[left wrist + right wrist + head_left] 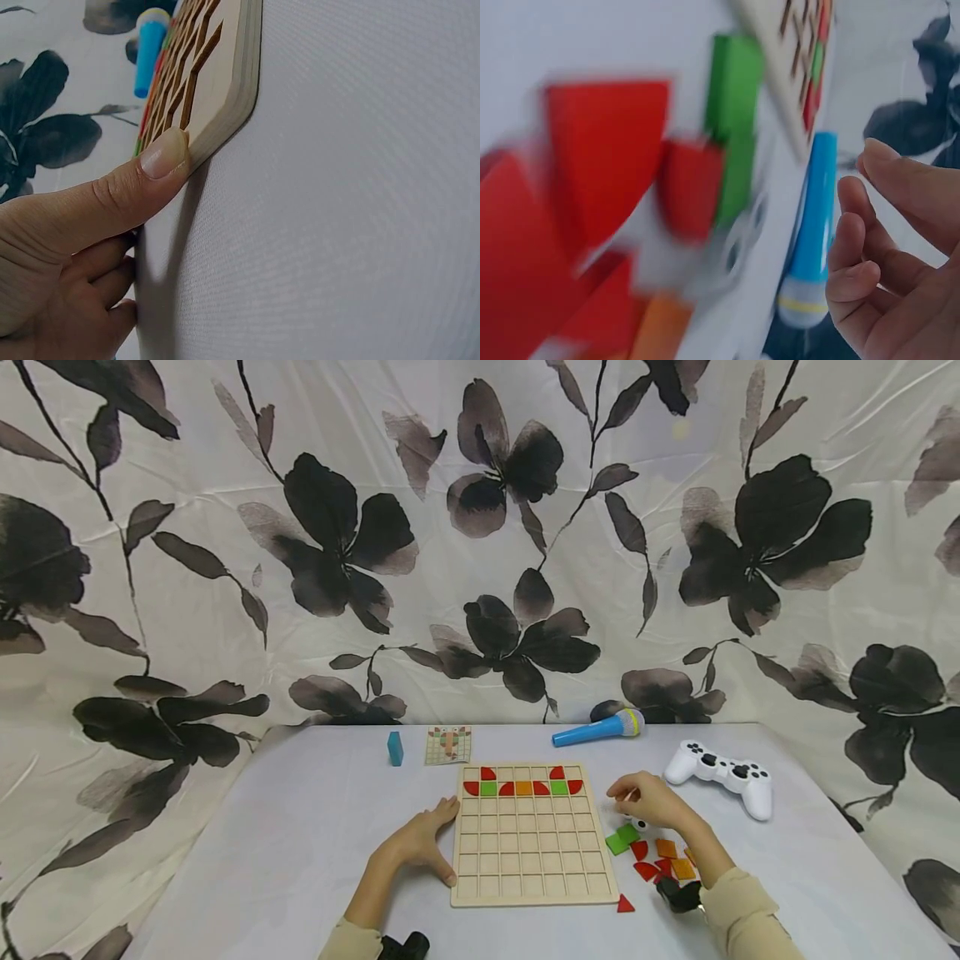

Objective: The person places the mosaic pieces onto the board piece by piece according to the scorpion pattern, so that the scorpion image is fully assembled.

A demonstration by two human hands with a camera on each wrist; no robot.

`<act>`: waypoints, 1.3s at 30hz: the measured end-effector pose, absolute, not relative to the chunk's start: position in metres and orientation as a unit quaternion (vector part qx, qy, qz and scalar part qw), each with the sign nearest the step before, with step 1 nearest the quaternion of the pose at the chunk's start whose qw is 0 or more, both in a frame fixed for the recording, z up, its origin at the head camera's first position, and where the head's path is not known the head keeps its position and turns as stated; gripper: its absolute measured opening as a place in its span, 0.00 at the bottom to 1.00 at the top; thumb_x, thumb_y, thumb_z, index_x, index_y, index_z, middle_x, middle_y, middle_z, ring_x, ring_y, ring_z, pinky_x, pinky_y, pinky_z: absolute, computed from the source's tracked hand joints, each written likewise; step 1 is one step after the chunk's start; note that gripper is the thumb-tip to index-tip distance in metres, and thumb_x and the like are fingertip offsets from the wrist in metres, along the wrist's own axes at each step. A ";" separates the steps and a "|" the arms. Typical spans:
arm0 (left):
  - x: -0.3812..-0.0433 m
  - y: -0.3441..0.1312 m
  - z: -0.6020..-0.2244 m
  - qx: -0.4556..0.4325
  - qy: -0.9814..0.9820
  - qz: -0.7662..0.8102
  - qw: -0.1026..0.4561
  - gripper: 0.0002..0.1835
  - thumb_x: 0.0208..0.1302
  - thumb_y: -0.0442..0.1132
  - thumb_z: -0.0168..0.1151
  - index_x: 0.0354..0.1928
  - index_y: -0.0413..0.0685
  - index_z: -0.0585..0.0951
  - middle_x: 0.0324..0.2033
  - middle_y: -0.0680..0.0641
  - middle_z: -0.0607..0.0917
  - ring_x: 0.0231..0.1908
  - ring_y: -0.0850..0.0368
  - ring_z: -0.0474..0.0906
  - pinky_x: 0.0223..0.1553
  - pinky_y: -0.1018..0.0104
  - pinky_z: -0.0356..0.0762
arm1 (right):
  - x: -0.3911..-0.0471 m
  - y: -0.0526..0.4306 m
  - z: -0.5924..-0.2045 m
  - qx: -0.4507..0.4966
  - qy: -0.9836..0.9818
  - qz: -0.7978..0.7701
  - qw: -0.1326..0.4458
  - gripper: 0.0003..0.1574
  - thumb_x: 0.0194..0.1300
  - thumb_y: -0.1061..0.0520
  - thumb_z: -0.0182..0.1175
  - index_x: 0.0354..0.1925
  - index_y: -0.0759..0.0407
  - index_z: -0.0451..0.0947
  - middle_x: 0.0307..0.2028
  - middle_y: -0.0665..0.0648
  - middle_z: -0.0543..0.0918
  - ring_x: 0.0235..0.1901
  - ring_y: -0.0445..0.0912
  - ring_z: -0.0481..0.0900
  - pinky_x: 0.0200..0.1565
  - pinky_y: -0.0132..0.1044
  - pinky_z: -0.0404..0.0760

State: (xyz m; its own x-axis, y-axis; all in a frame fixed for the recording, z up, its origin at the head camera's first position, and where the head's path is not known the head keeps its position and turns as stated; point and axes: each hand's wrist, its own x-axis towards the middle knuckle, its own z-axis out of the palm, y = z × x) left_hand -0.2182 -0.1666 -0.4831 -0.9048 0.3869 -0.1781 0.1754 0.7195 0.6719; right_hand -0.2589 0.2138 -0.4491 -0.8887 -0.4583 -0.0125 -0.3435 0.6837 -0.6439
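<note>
A wooden grid board (532,843) lies on the table, with red, green and orange pieces set in its top two rows. My left hand (420,839) rests along the board's left side, fingers spread. In the left wrist view its thumb (163,154) touches the edge near a corner. To the right of the board, my right hand (652,799) is above the table with loosely bent fingers. The right wrist view shows a gap between thumb and index finger, and nothing held. Loose green squares (621,838), red pieces (645,870) and orange squares (666,848) lie just below that hand.
A pattern card (448,746) and a blue block (395,748) lie behind the board. A blue toy microphone (592,731) is at the table's back edge, a white game controller (720,772) at the right. One red triangle (626,904) lies by the board's near right corner.
</note>
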 end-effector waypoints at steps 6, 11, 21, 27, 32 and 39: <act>-0.217 -0.167 -0.484 0.149 0.913 0.346 0.157 0.62 0.26 0.40 0.83 0.69 0.34 0.59 0.69 0.34 0.56 0.70 0.37 0.48 0.67 0.39 0.47 | -0.250 0.238 -0.454 -0.174 0.920 -0.336 0.100 0.15 0.55 0.64 0.64 0.42 0.71 0.79 0.31 0.54 0.80 0.30 0.46 0.74 0.34 0.35 0.78; -0.217 -0.167 -0.485 0.149 0.912 0.349 0.156 0.62 0.26 0.40 0.83 0.69 0.33 0.59 0.69 0.33 0.57 0.70 0.36 0.48 0.67 0.39 0.47 | -0.250 0.245 -0.459 -0.153 0.922 -0.329 0.131 0.17 0.53 0.62 0.67 0.42 0.68 0.79 0.32 0.55 0.80 0.33 0.47 0.74 0.38 0.40 0.79; -0.217 -0.167 -0.485 0.151 0.913 0.346 0.154 0.63 0.25 0.40 0.83 0.69 0.33 0.59 0.69 0.33 0.56 0.69 0.35 0.48 0.67 0.39 0.48 | -0.252 0.237 -0.466 -0.129 0.923 -0.326 0.157 0.09 0.52 0.64 0.68 0.33 0.63 0.78 0.26 0.53 0.74 0.28 0.46 0.71 0.32 0.36 0.74; -0.217 -0.168 -0.484 0.152 0.913 0.347 0.153 0.62 0.26 0.40 0.83 0.69 0.34 0.59 0.69 0.33 0.56 0.69 0.36 0.48 0.68 0.40 0.47 | -0.256 0.232 -0.466 -0.110 0.931 -0.313 0.150 0.11 0.54 0.61 0.67 0.34 0.63 0.75 0.24 0.54 0.75 0.25 0.45 0.71 0.28 0.34 0.75; -0.218 -0.167 -0.482 0.154 0.912 0.346 0.155 0.63 0.26 0.41 0.83 0.69 0.34 0.59 0.69 0.34 0.56 0.70 0.37 0.48 0.68 0.41 0.47 | -0.260 0.229 -0.467 -0.106 0.935 -0.305 0.145 0.12 0.55 0.58 0.67 0.32 0.62 0.74 0.23 0.53 0.74 0.25 0.44 0.71 0.27 0.34 0.73; -0.217 -0.166 -0.479 0.149 0.913 0.345 0.158 0.63 0.26 0.41 0.83 0.69 0.34 0.59 0.69 0.34 0.56 0.70 0.36 0.48 0.68 0.40 0.47 | -0.266 0.225 -0.470 -0.095 0.943 -0.293 0.127 0.08 0.55 0.61 0.66 0.25 0.62 0.76 0.21 0.52 0.73 0.24 0.44 0.70 0.26 0.33 0.72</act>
